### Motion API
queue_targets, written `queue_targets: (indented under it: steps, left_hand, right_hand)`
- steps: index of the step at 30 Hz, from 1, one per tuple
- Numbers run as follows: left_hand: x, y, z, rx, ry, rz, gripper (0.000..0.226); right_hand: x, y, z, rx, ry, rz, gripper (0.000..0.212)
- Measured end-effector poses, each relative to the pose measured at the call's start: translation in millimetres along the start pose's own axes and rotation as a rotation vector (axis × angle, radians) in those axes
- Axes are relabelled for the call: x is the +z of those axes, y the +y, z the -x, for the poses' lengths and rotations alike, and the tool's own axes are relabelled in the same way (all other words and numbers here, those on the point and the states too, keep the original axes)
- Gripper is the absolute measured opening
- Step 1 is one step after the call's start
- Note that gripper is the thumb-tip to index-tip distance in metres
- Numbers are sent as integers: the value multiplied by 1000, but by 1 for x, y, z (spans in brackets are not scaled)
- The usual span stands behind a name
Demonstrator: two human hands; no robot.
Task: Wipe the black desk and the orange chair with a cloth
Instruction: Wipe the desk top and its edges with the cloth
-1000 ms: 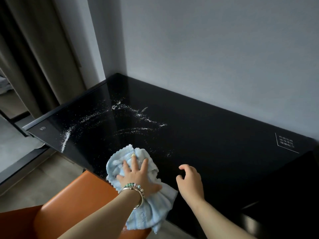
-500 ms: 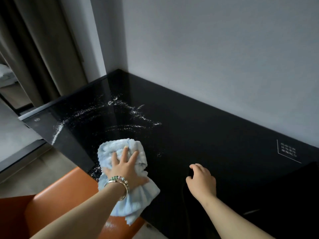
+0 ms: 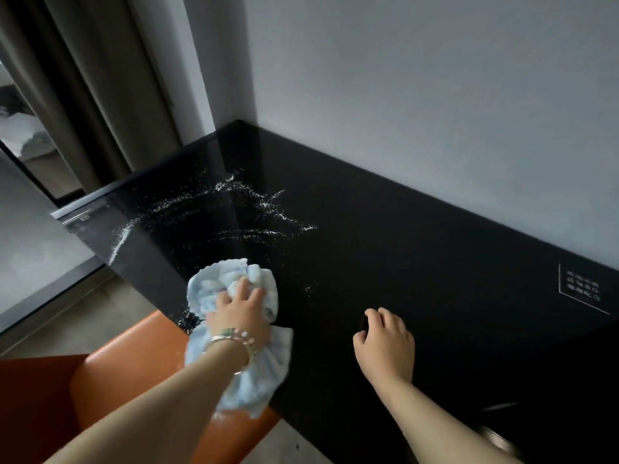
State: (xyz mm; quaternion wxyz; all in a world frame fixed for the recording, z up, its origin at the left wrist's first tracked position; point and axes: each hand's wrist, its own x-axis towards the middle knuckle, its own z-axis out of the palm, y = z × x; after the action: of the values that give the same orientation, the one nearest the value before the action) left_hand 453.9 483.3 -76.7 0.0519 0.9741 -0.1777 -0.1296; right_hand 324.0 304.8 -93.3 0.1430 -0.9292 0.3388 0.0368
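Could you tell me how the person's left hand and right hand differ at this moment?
The left hand presses a light blue cloth onto the black desk; the right hand holds nothing, fingers loosely curled. The left wrist wears bracelets; the right wrist is bare. Both are over the desk's near edge.

One cloth point(image 3: 234, 296) under the left grip point(image 3: 239, 313) — one tabletop point(image 3: 418, 262), one orange chair point(image 3: 127, 370) (two bracelets point(image 3: 234, 339)).
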Motion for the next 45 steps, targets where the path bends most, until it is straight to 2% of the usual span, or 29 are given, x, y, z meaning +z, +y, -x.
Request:
queue_targets:
  steps: [1,4,6,8,10,13,14,16,18,19,21,25,27,29,33,35,39,43,45]
  left_hand:
    - [3,21,2,34,-21,7,53]
    - [20,73,20,349,-61,-38,61]
    - [25,71,24,460,-58,-102,62]
    - [19,50,14,393,-34,-118,61]
    - [9,32,-3,219,-29,-71,59]
    - [5,51,-13,57,-44,8,59]
    - [7,67,-8,87,-48,10,60]
    - [20,97,13,283,-48,-26,62]
    - [32,103,32,454,-60,-60,64]
    - [32,96,31,483,-54,-76,65]
    - [25,69,16,437,-23,-104,65]
    - [8,18,-8,119,24,29,63]
    - [9,22,-3,46,24,76,64]
    - [12,41,7,98,-4,66,64]
    - [20,47,16,368,-48,-17,63]
    - [16,32,8,376,-74,0,63]
    - [19,37,9,256,-22,44,62]
    - [19,40,12,412,-47,-7,63]
    - [10,26,-2,373,-38,18,64]
  right_hand:
    - [0,-2,1,9,-9,-16,47]
    - [-2,1,3,-14,-40,-12,49]
    - [-7,8,3,-61,-63,16,49]
    - [-13,17,2,-109,-105,20,48]
    - [-18,23,2,-145,-153,34,49]
    - [-21,22,-1,-123,-223,48,51]
    - [-21,20,-1,-111,-241,46,51]
    - [-21,16,-1,-100,-242,65,50]
    - [-20,15,-1,-92,-230,88,48]
    - [-20,15,0,-92,-231,91,49]
    - [-20,16,1,-97,-262,69,52]
    - [-21,20,5,-95,-298,28,55]
    - [-18,19,7,-82,-306,22,55]
    - [-16,18,7,-62,-301,15,55]
    - [-12,16,7,-43,-274,23,56]
    - [-11,16,6,-54,-263,28,56]
    - [-9,19,7,-68,-232,-25,56]
    - [-13,22,12,-85,-107,-168,49]
    - [-16,27,14,-101,-31,-193,46]
